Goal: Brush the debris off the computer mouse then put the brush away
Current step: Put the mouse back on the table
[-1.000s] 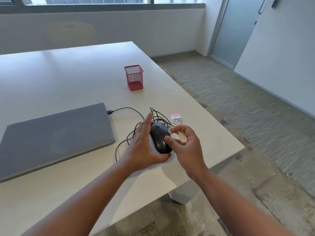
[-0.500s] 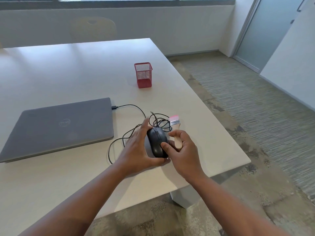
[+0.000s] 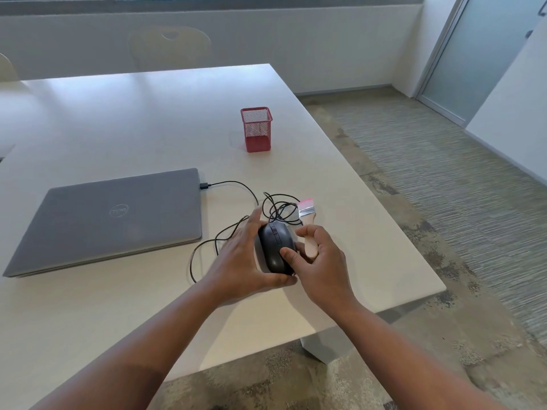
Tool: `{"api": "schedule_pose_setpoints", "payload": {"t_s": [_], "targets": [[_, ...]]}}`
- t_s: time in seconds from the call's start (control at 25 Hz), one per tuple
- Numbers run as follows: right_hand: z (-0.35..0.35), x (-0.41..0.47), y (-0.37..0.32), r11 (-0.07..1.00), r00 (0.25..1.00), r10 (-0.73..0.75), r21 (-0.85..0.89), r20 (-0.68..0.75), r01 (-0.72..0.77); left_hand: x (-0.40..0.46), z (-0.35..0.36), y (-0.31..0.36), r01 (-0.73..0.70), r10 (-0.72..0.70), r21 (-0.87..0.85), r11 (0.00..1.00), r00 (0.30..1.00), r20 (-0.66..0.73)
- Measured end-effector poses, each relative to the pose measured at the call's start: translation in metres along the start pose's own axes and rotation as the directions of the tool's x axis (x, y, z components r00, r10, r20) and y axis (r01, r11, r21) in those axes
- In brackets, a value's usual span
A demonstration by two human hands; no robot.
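Observation:
A black wired computer mouse rests on the white table near its right front corner. My left hand cups the mouse's left side, with the thumb under its near end. My right hand is curled around the wooden handle of a small brush, just right of the mouse, and its thumb touches the mouse's right edge. The brush's pink-tipped bristles point away from me, over the tangled black cable.
A closed grey laptop lies to the left, with the mouse cable plugged into its right side. A red mesh pen holder stands farther back. The table's right edge runs close to my right hand. A chair stands behind the table.
The view has shifted, so the scene sits differently in frame. Both hands have stayed on the mouse and the brush. The brush has sunk slightly, closer to the table beside the mouse.

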State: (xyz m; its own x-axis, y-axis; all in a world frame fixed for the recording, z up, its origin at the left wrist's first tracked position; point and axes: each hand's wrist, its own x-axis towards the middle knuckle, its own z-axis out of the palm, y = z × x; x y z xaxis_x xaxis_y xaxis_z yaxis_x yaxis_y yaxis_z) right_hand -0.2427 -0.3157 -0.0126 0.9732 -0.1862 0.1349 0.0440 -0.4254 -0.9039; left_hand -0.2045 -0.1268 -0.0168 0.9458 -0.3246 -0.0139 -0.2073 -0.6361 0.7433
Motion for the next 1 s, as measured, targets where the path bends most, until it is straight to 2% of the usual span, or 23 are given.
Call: {"api": "schedule_pose_setpoints", "payload": {"t_s": [0.64,0.8,0.92,1.0], "targets": [[0.001,0.001,0.002,0.997,0.997,-0.063,-0.042,-0.033,0.062,0.002,-0.002,-0.001,0.034,-0.036,0.078,0.996,0.999,0.029],[0.001,0.000,0.002,0.998,0.997,-0.064,-0.002,-0.033,0.064,0.000,-0.002,0.001,0.019,-0.023,0.109,0.994,0.999,0.038],[0.000,0.000,0.001,0.994,0.989,-0.104,0.022,-0.104,0.107,-0.008,-0.003,0.007,-0.012,0.008,0.128,0.992,0.999,0.033],[0.000,0.000,-0.002,0.988,0.976,-0.145,0.029,-0.160,0.151,-0.014,-0.004,0.012,-0.084,0.083,0.151,0.985,0.996,0.014]]}}
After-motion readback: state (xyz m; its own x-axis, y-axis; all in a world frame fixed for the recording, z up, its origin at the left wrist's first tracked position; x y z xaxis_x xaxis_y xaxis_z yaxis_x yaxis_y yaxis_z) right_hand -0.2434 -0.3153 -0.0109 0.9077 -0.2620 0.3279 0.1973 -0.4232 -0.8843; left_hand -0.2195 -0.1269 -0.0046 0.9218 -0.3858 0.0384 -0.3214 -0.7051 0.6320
